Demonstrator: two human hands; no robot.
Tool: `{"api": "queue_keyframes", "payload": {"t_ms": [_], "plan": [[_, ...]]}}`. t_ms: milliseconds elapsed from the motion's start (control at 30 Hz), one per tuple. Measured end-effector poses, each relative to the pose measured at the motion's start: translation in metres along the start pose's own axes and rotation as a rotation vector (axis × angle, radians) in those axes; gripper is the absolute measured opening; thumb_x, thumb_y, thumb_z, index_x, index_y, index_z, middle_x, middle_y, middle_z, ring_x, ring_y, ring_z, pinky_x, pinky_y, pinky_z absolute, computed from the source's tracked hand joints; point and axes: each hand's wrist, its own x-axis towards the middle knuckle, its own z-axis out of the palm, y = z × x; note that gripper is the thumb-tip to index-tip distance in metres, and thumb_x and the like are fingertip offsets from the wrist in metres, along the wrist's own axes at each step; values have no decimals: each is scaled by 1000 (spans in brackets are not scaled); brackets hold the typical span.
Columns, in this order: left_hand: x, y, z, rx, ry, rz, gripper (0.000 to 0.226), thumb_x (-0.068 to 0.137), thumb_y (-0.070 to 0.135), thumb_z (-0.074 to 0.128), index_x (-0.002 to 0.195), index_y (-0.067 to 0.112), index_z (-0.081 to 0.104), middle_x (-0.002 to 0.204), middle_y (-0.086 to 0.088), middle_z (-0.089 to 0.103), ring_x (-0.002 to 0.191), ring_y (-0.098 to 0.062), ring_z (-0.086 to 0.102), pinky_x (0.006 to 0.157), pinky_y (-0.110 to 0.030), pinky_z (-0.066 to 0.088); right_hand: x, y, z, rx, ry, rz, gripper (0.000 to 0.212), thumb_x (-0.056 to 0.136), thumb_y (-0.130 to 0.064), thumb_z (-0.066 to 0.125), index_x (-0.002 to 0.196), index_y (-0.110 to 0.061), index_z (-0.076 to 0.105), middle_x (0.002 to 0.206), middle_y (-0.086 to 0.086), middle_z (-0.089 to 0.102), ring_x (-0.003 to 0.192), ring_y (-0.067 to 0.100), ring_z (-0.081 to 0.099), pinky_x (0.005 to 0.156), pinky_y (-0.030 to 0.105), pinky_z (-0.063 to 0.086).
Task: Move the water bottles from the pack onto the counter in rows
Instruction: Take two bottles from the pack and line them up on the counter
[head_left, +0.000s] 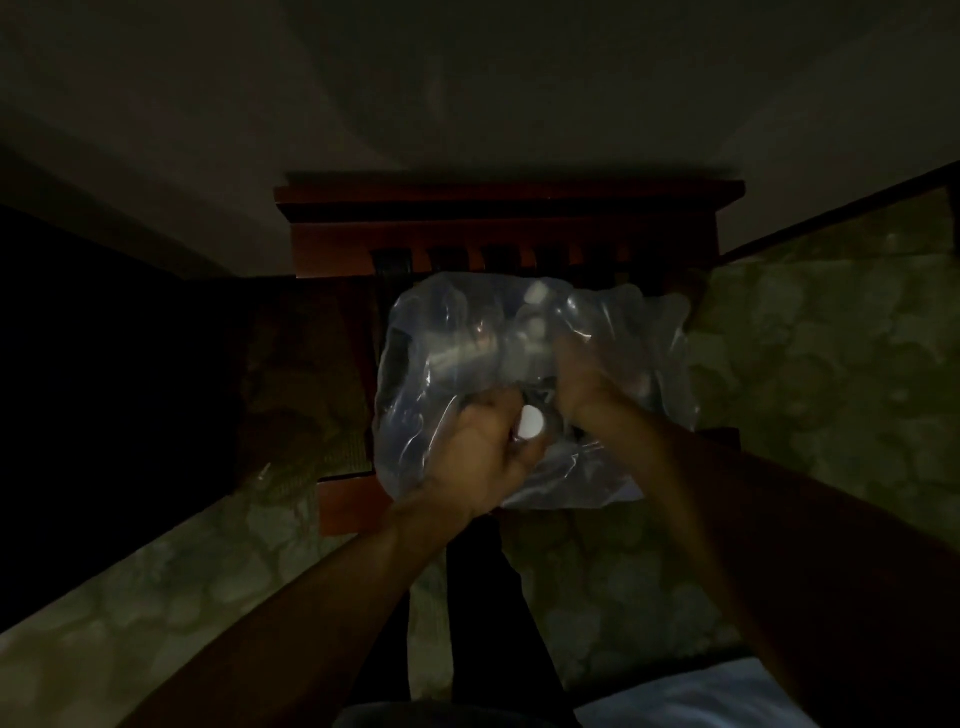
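The scene is very dark. A pack of water bottles in crumpled clear plastic wrap (436, 332) sits on a wooden chair (509, 208). My left hand (483, 452) grips a bottle with a white cap (531, 422) at the pack's near side, fingers curled round its neck. My right hand (582, 379) reaches into the wrap just right of that cap; its fingers are blurred and I cannot tell what they hold. Another white cap (535, 296) shows through the plastic near the back of the pack.
The chair stands against a pale wall (467, 78). Patterned greenish floor (831, 364) spreads on both sides. A dark mass (104, 389) fills the left. A pale cloth (701, 696) lies at the bottom right. No counter is visible.
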Motion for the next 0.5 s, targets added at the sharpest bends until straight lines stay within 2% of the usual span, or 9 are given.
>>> {"api": "queue_keyframes", "payload": {"t_ms": [33, 67, 133, 167, 233, 333, 367, 433, 500], "plan": [[-4, 2, -2, 74, -26, 59, 31, 92, 41, 59, 108, 15, 58, 103, -2, 63, 87, -18, 62, 72, -28, 45, 0, 0, -1, 10, -53, -45, 37, 101, -39, 42, 121, -12, 57, 120, 16, 57, 109, 29, 56, 90, 35, 46], [-8, 5, -3, 159, -41, 118, 31, 91, 41, 58, 108, 16, 56, 106, -2, 61, 87, -20, 61, 70, -27, 41, -1, 1, -3, -22, -109, -137, 37, 101, -31, 42, 130, -11, 52, 132, 19, 52, 119, 33, 51, 101, 42, 42], [-16, 6, -6, 194, -4, 162, 30, 89, 37, 62, 111, 16, 56, 110, -3, 59, 90, -20, 61, 69, -25, 38, 2, 1, -3, -38, -194, -177, 48, 98, -12, 45, 145, -10, 37, 149, 20, 36, 136, 36, 36, 112, 43, 29], [-18, 5, -10, 151, 35, 124, 30, 89, 33, 64, 111, 15, 57, 111, -4, 59, 93, -21, 61, 71, -25, 40, 1, 1, -5, -5, -195, -155, 56, 95, -8, 49, 148, -11, 31, 152, 18, 31, 139, 36, 31, 113, 42, 26], [-21, -1, -20, 29, 118, 10, 29, 89, 28, 67, 112, 12, 60, 112, -7, 56, 100, -22, 57, 79, -31, 48, -2, -3, -8, 52, -170, -155, 71, 88, -7, 60, 149, -18, 24, 152, 13, 30, 138, 35, 33, 110, 41, 31], [-20, -8, -29, 1, 143, -50, 30, 88, 26, 70, 114, 13, 64, 115, -7, 53, 107, -20, 53, 87, -35, 50, -15, -10, -9, 108, -266, -165, 81, 77, -14, 75, 145, -20, 31, 144, 12, 40, 129, 34, 43, 101, 39, 40], [-19, -7, -29, 6, 129, -55, 30, 87, 26, 70, 115, 14, 64, 118, -6, 53, 110, -20, 54, 89, -34, 50, -20, -13, -7, 120, -308, -157, 74, 78, -17, 74, 142, -17, 39, 141, 13, 44, 126, 33, 46, 101, 38, 41], [-17, -4, -31, -48, 155, -64, 28, 88, 24, 70, 113, 13, 64, 118, -5, 59, 109, -20, 57, 89, -28, 48, -30, -19, -1, 280, -345, -74, 44, 83, -20, 69, 125, -13, 56, 128, 14, 57, 114, 29, 55, 97, 39, 47], [-13, -2, -35, -145, 218, -118, 26, 88, 26, 71, 108, 12, 63, 111, -3, 65, 103, -15, 61, 84, -21, 46, -40, -25, 0, 555, -383, 73, 23, 86, -28, 65, 107, -18, 64, 112, 9, 66, 98, 23, 62, 82, 34, 53]]}}
